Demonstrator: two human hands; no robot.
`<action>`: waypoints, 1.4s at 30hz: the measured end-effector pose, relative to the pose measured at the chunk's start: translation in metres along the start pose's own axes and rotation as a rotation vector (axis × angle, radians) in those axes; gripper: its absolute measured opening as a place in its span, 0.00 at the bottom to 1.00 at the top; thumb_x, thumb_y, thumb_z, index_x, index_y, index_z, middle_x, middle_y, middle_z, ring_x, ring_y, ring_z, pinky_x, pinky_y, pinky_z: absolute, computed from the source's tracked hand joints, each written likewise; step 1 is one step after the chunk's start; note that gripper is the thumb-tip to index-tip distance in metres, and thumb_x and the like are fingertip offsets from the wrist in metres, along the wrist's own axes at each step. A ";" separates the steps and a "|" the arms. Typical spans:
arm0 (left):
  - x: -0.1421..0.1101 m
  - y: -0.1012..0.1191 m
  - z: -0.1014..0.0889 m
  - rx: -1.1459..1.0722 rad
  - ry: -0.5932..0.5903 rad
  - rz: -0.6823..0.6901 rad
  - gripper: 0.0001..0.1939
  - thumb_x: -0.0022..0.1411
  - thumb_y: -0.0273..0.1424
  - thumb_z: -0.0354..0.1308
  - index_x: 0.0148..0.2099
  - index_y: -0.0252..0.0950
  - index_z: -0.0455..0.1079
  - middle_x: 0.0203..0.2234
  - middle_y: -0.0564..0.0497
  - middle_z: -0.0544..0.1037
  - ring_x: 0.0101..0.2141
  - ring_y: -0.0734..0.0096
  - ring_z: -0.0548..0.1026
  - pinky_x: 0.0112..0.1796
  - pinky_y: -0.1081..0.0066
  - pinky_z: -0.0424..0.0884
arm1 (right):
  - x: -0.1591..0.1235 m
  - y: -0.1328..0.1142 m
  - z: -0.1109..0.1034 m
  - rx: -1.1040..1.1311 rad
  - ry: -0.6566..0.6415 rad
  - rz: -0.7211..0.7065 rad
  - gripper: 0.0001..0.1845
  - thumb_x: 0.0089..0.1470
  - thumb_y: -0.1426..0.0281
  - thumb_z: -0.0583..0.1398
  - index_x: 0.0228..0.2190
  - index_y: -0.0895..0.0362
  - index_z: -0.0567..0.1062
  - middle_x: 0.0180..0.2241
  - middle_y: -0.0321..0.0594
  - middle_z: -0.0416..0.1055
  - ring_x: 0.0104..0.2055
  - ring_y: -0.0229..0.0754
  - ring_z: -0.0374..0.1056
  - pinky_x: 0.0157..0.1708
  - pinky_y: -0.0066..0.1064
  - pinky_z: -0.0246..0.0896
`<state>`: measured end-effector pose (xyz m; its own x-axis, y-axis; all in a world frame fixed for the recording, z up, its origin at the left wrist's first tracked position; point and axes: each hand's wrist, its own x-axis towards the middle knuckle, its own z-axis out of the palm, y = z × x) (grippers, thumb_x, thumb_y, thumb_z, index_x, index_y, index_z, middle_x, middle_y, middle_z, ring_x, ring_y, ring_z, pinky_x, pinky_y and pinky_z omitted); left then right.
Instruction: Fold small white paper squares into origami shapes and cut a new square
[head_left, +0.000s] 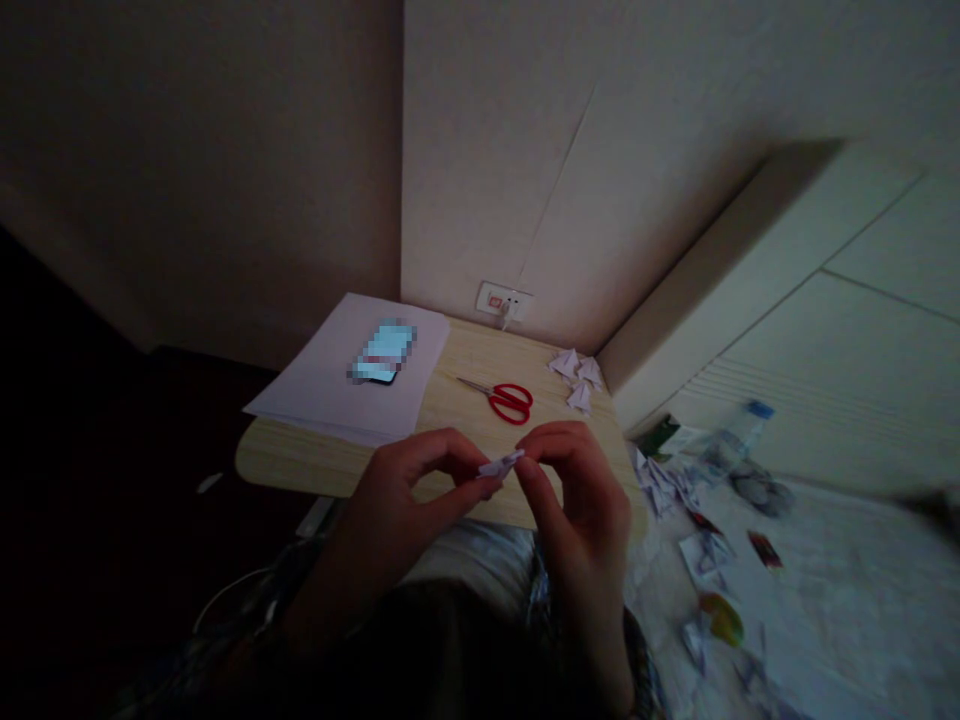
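Between my two hands is a small folded piece of white paper (499, 466), held above the front edge of the table. My left hand (405, 500) pinches its left end between thumb and fingers. At its right end, the thumb and index finger of my right hand (581, 495) close on the paper. Beyond my hands lie red-handled scissors (508, 400), blades pointing left. Several small folded paper pieces (577, 375) sit at the table's back right corner. The exact folds of the held piece are too small to make out.
The pale wooden table (300, 458) carries a stack of white paper (315, 375) with a lit phone (386, 350) on it. A wall socket (504, 301) holds a plug. On the bed (847, 590) at right lie a plastic bottle (739, 440), more folded paper (664, 485) and small packets.
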<state>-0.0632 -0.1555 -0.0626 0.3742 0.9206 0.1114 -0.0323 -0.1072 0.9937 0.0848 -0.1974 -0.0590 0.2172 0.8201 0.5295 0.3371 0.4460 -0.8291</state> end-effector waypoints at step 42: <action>-0.007 0.001 -0.006 0.016 -0.059 -0.017 0.02 0.56 0.30 0.65 0.31 0.38 0.75 0.26 0.58 0.79 0.30 0.74 0.77 0.34 0.77 0.70 | -0.011 -0.003 -0.001 -0.091 -0.167 0.184 0.15 0.57 0.71 0.61 0.20 0.55 0.67 0.20 0.29 0.63 0.25 0.35 0.61 0.26 0.27 0.54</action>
<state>-0.0713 -0.1598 -0.0624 0.4285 0.8987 0.0937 -0.0107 -0.0986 0.9951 0.0824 -0.2086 -0.0621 0.1308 0.9356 0.3280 0.3887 0.2559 -0.8851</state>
